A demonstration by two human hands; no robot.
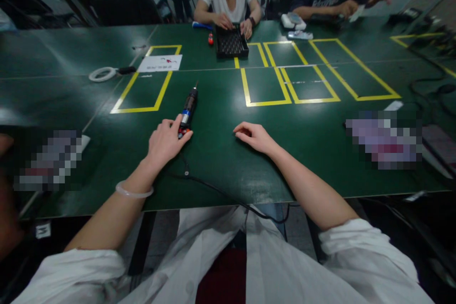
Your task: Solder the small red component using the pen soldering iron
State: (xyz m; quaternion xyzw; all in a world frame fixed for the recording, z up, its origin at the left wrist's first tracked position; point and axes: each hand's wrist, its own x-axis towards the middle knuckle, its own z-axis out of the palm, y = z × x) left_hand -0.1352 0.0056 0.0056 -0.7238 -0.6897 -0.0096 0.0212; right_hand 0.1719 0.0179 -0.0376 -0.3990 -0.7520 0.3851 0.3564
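Note:
A black electric screwdriver point(188, 107) with a blue band lies on the green table point(221, 161), its tip pointing away from me and its cable point(213, 189) trailing off the near edge. My left hand point(166, 141) rests at its rear end, fingers curled loosely and touching it. My right hand point(253, 136) lies on the table to the right, fingers loosely bent and apart, holding nothing.
Yellow tape rectangles point(285, 76) mark the table. A white paper point(160, 62) and a white ring point(102, 74) lie at the far left. Across the table a person in white touches a black tray point(231, 43); another person sits to the right.

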